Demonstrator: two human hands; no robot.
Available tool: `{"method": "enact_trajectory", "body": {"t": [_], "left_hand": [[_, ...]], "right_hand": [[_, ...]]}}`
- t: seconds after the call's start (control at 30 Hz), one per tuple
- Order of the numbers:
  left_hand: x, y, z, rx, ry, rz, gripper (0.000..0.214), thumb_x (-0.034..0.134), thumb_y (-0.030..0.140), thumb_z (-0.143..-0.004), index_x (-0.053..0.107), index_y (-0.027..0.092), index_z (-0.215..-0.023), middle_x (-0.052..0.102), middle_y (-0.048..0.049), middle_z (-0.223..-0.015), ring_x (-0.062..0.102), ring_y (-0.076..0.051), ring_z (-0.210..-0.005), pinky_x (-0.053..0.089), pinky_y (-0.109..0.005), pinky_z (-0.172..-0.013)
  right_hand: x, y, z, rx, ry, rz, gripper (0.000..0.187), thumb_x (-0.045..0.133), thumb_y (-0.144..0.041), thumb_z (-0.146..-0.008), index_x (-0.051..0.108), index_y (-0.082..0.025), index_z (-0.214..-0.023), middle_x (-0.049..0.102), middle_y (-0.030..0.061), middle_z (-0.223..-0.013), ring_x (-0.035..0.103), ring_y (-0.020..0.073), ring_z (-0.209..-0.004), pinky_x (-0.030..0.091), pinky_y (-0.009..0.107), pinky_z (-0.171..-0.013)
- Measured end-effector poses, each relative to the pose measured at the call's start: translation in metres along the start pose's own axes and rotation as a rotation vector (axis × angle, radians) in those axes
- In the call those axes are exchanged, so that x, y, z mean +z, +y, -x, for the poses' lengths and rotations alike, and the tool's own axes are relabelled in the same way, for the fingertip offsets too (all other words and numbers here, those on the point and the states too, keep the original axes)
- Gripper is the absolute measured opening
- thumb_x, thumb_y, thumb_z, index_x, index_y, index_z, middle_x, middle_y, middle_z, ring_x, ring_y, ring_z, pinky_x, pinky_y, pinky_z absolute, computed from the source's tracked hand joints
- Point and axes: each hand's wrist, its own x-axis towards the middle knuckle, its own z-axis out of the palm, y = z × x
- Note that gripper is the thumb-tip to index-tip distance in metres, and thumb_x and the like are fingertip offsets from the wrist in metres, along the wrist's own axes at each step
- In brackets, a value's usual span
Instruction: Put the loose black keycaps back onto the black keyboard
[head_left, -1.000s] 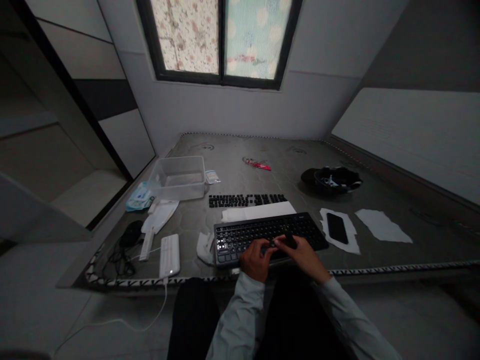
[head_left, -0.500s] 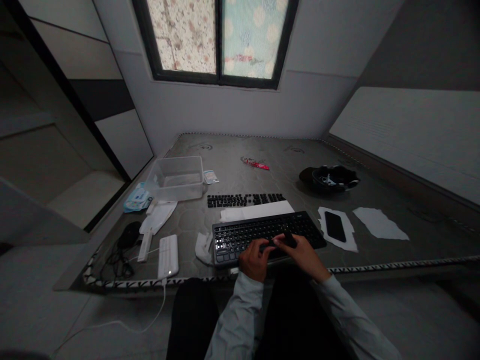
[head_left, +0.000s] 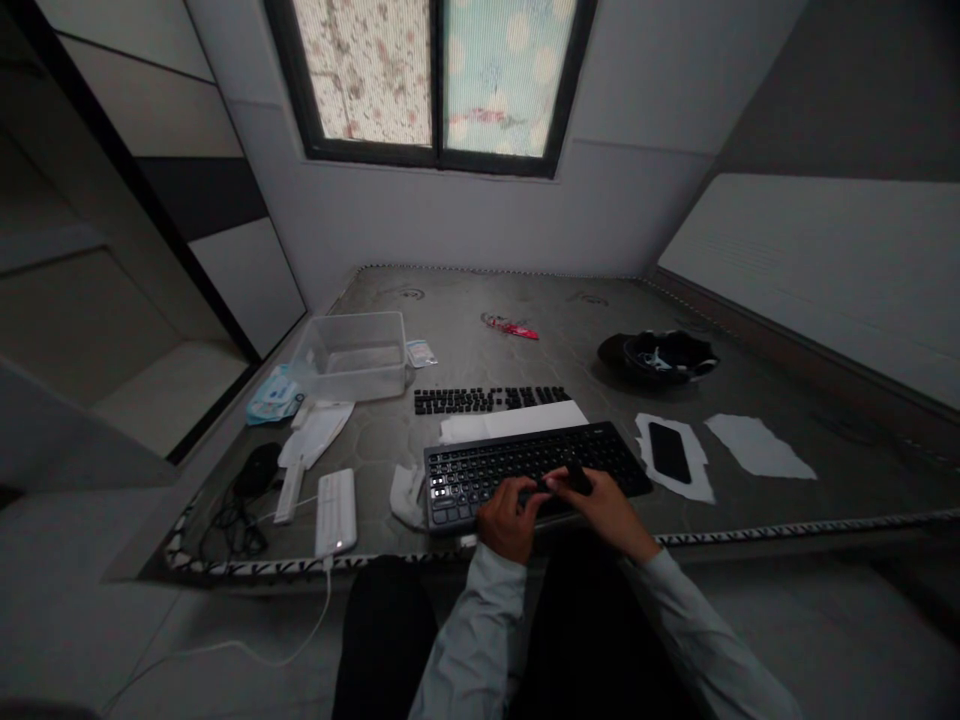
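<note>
A black keyboard lies in front of me on the mattress, with many of its keycaps off. Over its near edge is my left hand, thumb and fingers pinched together; whatever is between them is too dark to make out. My right hand meets it fingertip to fingertip and grips a short black object that sticks up past the fingers. Behind the keyboard is a folded white paper. Loose black keycaps are set out in rows just beyond that paper.
To the left stand a clear plastic box, a white power bank with a cable, and a coiled black cord. A crumpled tissue touches the keyboard's left side. At right are a phone on paper and a dark cap.
Almost nothing differs. The black object in my right hand is tilted very slightly; both hands stay at the same spot over the keyboard's near edge.
</note>
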Motion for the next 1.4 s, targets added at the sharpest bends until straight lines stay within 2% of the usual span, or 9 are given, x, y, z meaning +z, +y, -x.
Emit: {"method": "enact_trajectory", "body": {"t": [0.37, 0.5, 0.63, 0.83, 1.13, 1.4], "left_hand": [[-0.002, 0.002, -0.002, -0.005, -0.003, -0.016, 0.019, 0.062, 0.037, -0.085, 0.065, 0.019, -0.085, 0.070, -0.0008, -0.081, 0.057, -0.008, -0.052, 0.048, -0.019, -0.058], [0.001, -0.002, -0.002, 0.056, 0.002, 0.000, 0.013, 0.057, 0.027, -0.088, 0.067, 0.021, -0.094, 0.071, -0.0012, -0.087, 0.067, -0.011, -0.076, 0.054, -0.020, -0.071], [0.001, -0.006, -0.002, 0.084, -0.057, 0.030, 0.023, 0.051, 0.018, -0.091, 0.066, 0.023, -0.108, 0.071, -0.0025, -0.097, 0.066, -0.012, -0.091, 0.055, -0.022, -0.082], [0.000, -0.007, -0.002, 0.047, -0.150, 0.051, 0.031, 0.044, 0.018, -0.094, 0.064, 0.028, -0.116, 0.068, -0.0020, -0.098, 0.066, -0.010, -0.089, 0.055, -0.018, -0.075], [0.003, -0.008, -0.001, 0.113, -0.078, 0.070, 0.031, 0.048, 0.019, -0.092, 0.060, 0.023, -0.121, 0.068, -0.0032, -0.105, 0.064, -0.012, -0.097, 0.053, -0.020, -0.085], [0.001, -0.007, -0.002, 0.104, -0.117, 0.061, 0.029, 0.046, 0.020, -0.094, 0.062, 0.024, -0.117, 0.068, -0.0029, -0.104, 0.064, -0.012, -0.098, 0.053, -0.021, -0.086]], "right_hand": [[0.001, 0.002, -0.001, 0.012, 0.007, -0.005, 0.036, 0.064, -0.052, -0.076, 0.072, -0.019, -0.088, 0.073, 0.0064, -0.089, 0.065, 0.0257, -0.089, 0.048, 0.037, -0.083], [0.002, 0.005, 0.000, 0.000, 0.014, -0.008, 0.032, 0.065, -0.049, -0.076, 0.071, -0.019, -0.087, 0.072, 0.0054, -0.088, 0.065, 0.0243, -0.087, 0.047, 0.035, -0.083], [0.004, 0.007, 0.001, 0.016, 0.034, 0.006, 0.033, 0.067, -0.050, -0.073, 0.070, -0.020, -0.084, 0.072, 0.0051, -0.085, 0.065, 0.0241, -0.084, 0.048, 0.035, -0.080], [0.007, 0.011, 0.003, 0.036, 0.031, 0.019, 0.038, 0.069, -0.052, -0.071, 0.071, -0.018, -0.087, 0.073, 0.0070, -0.087, 0.066, 0.0259, -0.085, 0.049, 0.037, -0.080], [0.009, 0.011, 0.003, 0.042, 0.032, 0.023, 0.036, 0.069, -0.050, -0.071, 0.071, -0.018, -0.084, 0.072, 0.0076, -0.086, 0.066, 0.0264, -0.084, 0.049, 0.037, -0.079], [0.010, 0.016, 0.002, 0.052, 0.021, 0.016, 0.036, 0.069, -0.049, -0.072, 0.070, -0.017, -0.088, 0.072, 0.0084, -0.089, 0.066, 0.0262, -0.087, 0.049, 0.036, -0.080]]}}
